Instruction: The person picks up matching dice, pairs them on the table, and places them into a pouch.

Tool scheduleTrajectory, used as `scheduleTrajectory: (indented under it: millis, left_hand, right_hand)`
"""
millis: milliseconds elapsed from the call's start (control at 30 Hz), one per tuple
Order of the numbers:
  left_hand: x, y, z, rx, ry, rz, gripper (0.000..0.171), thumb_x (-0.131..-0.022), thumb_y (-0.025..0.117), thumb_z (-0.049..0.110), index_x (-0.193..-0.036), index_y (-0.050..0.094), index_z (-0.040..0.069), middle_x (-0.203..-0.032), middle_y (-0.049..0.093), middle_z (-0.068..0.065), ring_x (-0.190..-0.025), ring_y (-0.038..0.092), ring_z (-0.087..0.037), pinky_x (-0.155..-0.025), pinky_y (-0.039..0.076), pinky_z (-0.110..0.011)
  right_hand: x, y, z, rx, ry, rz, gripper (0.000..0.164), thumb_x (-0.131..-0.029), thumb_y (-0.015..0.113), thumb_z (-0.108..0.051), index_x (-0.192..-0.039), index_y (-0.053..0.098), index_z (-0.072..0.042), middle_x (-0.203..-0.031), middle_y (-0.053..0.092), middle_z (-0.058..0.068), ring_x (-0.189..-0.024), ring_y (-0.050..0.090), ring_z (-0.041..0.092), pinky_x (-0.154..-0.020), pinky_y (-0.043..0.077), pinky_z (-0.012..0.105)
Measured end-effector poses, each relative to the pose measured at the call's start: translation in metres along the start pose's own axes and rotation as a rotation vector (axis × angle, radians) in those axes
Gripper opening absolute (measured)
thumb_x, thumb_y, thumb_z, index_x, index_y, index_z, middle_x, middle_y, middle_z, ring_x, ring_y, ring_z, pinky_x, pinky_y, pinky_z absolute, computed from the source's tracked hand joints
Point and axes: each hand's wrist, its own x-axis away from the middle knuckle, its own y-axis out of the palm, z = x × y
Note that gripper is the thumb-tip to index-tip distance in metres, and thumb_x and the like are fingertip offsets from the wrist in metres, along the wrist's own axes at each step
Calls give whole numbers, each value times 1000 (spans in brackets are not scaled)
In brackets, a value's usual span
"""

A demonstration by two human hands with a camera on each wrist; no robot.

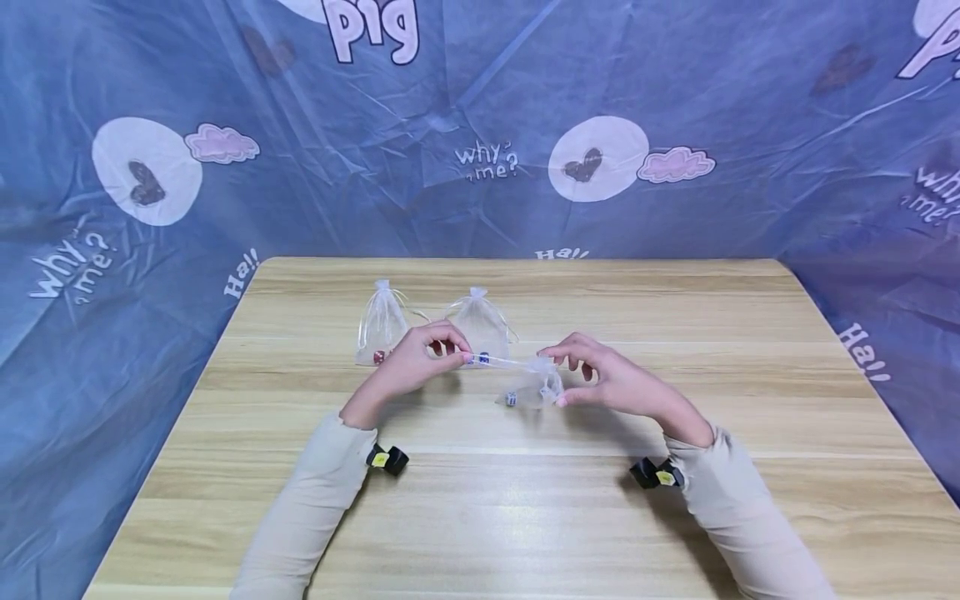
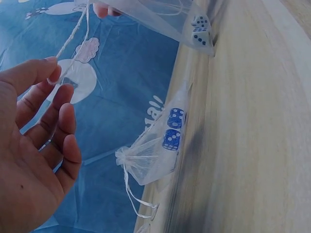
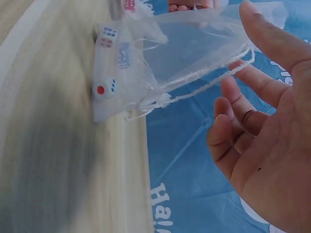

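Observation:
My left hand (image 1: 415,360) pinches a thin white drawstring (image 1: 497,360) between thumb and forefinger, stretched toward a sheer white pouch (image 1: 534,390). White dice (image 3: 106,88) with coloured pips lie in the pouch's bottom corners, by the tabletop. Around the pouch's upper end is my right hand (image 1: 609,379), thumb and fingers spread apart. Its thumb overlaps the sheer fabric in the right wrist view, and a forefinger tip meets the cord loop (image 3: 216,86). Behind my left hand stand two closed pouches, one with blue dice (image 2: 173,128), the other with red dice (image 1: 378,357).
The left closed pouch (image 1: 381,321) and the middle one (image 1: 478,321) stand toward the back of the wooden table (image 1: 517,517), cords trailing beside them. A printed blue cloth (image 1: 420,208) hangs behind and at both sides. Black wrist cameras (image 1: 387,459) sit at both cuffs.

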Motion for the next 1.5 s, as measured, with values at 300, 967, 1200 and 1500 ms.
scheduleTrajectory:
  millis: [300, 967, 1200, 1500]
  left_hand:
    - [-1, 1, -3, -24, -1, -10, 6, -88, 69, 18, -91, 70, 12, -90, 62, 0, -84, 54, -15, -73, 45, -25]
    - [-12, 31, 13, -65, 59, -189, 60, -76, 81, 22, -129, 55, 10, -124, 61, -9, -119, 53, -29, -106, 40, -49]
    - [-12, 46, 13, -133, 51, -193, 60, -73, 83, 32, -125, 58, 14, -126, 60, -3, -117, 53, -23, -104, 41, -45]
    - [-12, 57, 13, -155, 32, -174, 55, -75, 81, 33, -122, 60, 15, -123, 63, -1, -107, 58, -17, -98, 45, -41]
  right_hand:
    - [-4, 8, 0, -12, -33, 31, 45, -81, 76, -16, -122, 59, -10, -96, 55, 1, -81, 51, 27, -68, 44, 24]
    - [-7, 16, 4, -28, -5, 97, 30, -86, 70, -10, -115, 62, -7, -92, 56, -1, -81, 51, 13, -69, 49, 28]
    - [-7, 18, 6, -30, 1, 107, 27, -86, 70, -9, -113, 62, -8, -91, 56, -1, -80, 51, 11, -68, 48, 26]
    - [-8, 19, 4, -37, 3, 104, 27, -86, 70, -9, -112, 62, -8, -90, 56, -1, -79, 50, 9, -67, 47, 23]
